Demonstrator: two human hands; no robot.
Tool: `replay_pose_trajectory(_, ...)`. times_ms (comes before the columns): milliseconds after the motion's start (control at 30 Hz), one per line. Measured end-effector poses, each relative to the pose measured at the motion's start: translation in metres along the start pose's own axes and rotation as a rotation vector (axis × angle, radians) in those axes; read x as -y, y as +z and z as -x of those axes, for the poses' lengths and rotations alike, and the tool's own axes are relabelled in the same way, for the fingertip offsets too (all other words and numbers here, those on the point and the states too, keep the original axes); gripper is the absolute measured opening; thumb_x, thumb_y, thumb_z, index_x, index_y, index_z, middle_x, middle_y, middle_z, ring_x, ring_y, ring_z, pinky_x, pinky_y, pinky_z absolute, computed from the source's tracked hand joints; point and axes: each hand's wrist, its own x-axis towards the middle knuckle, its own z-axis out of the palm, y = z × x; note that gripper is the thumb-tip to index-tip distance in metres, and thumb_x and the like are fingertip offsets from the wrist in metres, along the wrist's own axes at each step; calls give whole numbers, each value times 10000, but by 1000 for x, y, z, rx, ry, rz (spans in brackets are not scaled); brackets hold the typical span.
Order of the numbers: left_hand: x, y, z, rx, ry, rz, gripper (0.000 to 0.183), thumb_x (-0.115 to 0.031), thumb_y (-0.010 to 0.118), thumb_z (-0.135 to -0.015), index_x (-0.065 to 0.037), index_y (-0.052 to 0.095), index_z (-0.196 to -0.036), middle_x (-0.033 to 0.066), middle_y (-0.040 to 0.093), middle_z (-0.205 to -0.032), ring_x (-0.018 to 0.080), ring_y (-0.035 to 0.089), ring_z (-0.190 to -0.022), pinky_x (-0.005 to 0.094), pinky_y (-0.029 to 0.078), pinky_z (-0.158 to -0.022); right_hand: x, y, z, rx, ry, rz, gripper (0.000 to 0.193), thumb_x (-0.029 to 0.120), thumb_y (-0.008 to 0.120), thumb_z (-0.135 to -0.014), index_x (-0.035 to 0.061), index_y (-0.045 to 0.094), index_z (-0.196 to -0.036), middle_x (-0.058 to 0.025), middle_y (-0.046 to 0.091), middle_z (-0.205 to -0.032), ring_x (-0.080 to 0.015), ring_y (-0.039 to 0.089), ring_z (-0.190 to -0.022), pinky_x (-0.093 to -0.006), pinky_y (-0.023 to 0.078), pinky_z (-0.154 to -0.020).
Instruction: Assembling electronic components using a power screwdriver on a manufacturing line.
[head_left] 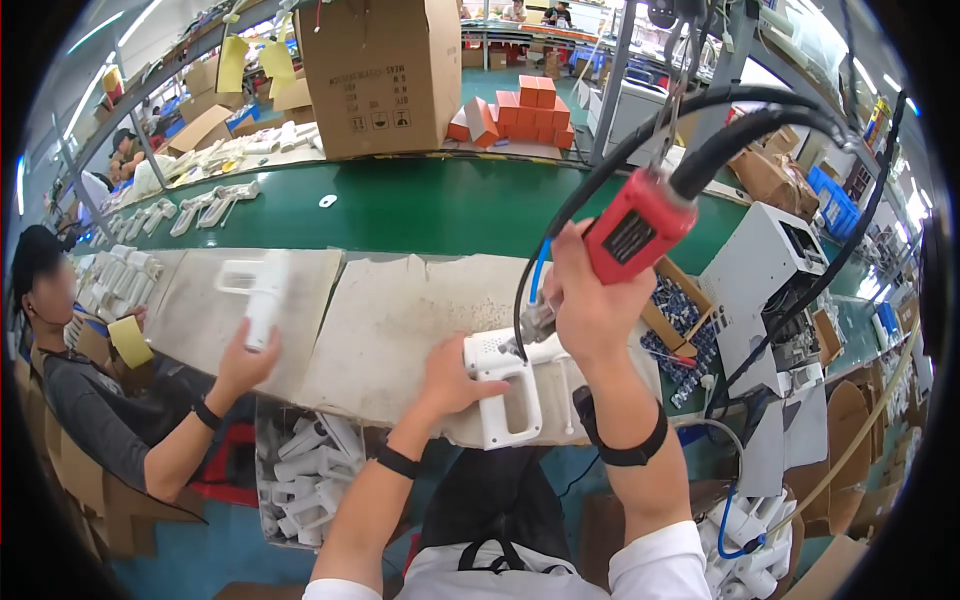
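Observation:
My left hand grips the left end of a white plastic pistol-shaped housing, which lies on the cardboard-covered bench top with its loop handle toward me. My right hand is wrapped round a red power screwdriver that hangs from above with thick black cables. The tool's metal nose points down at the housing's upper side; I cannot tell whether its tip touches. A thin white stick-like part stands out beside the loop handle.
At left a co-worker's hand holds another white housing, blurred. A carton of small blue parts and a grey metal case stand right. Beyond runs a green conveyor belt. Bins of white housings sit below bench level.

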Motion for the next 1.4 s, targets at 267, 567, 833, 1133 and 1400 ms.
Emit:
replay_pose_trajectory(267,2,27,9,-103,-48,-259,974,-662,746,-568,-29,512,-1270,221,517,-1272,364,288,-1336,509,107,-1090,-47,27,-6,53,-36,48,206,180,682,-888,12,594,-808,12,536,-569,-59,481,-455,-222,355,-426)
replay_pose_trajectory(567,16,32,8,-152,-8,-176,917,-642,754,-578,8,544,-1191,230,517,-1261,361,273,-1345,511,91,-1086,-88,38,-1,19,95,9,198,160,685,-878,32,563,-790,11,533,-577,-62,483,-469,-232,363,-435)
replay_pose_trajectory(833,4,29,8,-152,-34,-176,821,-594,767,-598,1,563,-1125,206,546,-1191,345,345,-1291,523,120,-1075,-91,40,6,28,-18,38,154,134,680,-873,26,581,-827,-4,558,-609,-68,496,-487,-232,384,-456)
replay_pose_trajectory(1133,20,39,7,-183,10,-224,1048,-639,751,-577,-2,421,-1341,183,506,-1259,292,347,-1289,513,111,-1084,-26,31,14,77,0,28,161,135,678,-881,8,591,-836,-5,560,-589,-74,507,-457,-217,378,-427)
replay_pose_trajectory(1400,20,41,9,-166,47,-368,953,-681,705,-620,-51,494,-1303,176,491,-1281,337,306,-1304,515,96,-1089,-65,42,34,71,142,2,137,122,685,-863,18,604,-824,17,571,-659,-50,507,-621,-239,405,-540)
